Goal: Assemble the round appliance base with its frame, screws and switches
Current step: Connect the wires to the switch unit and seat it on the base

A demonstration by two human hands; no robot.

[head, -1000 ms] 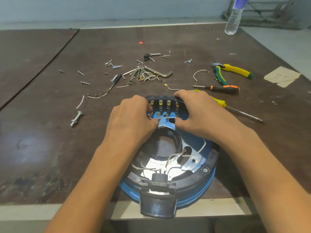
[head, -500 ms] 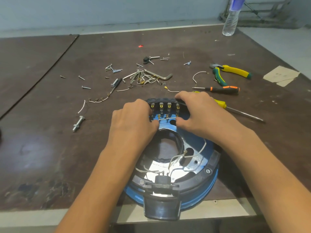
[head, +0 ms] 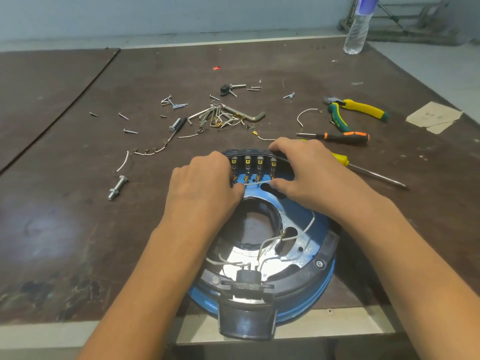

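Far left on the tabletop (head: 52, 178): bolt with nut (head: 117, 187), with loose screws (head: 130, 131) beyond it, all well apart from the work. Left hand (head: 205, 185): grip narrow, fingers curled onto the left end of the switch block (head: 253, 165). Its fingertips are hidden; the thumb tip touches the left end of the white wire (head: 255, 182). The switch block sits at the far rim of the round base (head: 311, 289), long axis left-right, four terminals facing the person. Right hand (head: 306, 172): grip holds the block's right end, fingers over its far edge, thumb at the wire's right end. Both hands are equally near and the block lies between them, so seating it probably means pressing down and away. The base's near housing (head: 246, 323) overhangs the tabletop's near edge, a tipping risk. Open room on the left. On the right, the yellow screwdriver (head: 340, 159) is just beside the right hand and the pliers (head: 358, 107) lie further off.
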